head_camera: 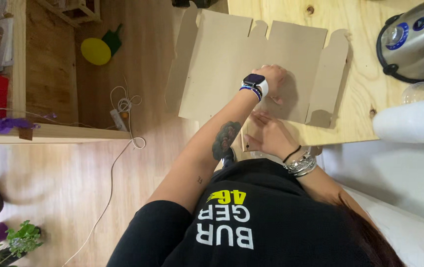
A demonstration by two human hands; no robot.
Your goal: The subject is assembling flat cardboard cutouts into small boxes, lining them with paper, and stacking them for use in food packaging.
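On plywood table [355, 99], flat cardboard [232, 54], left hand [271, 79] pressing, right hand [271, 136] at edge

A plywood table [360, 94] with dark knots fills the top right. At its right edge sits a steel cooker [417, 39] with a black rim, and below it a stack of white cups [412, 121]. The floor [73, 198] is light wood – warm, evenly lit. A white cable [118, 158] trails across it from a power strip [119, 120]. On the left stands a wooden shelf [49, 132]; beyond it lie a yellow disc [95, 51] and a green scoop [113, 40]. A potted plant [21, 240] sits bottom left.
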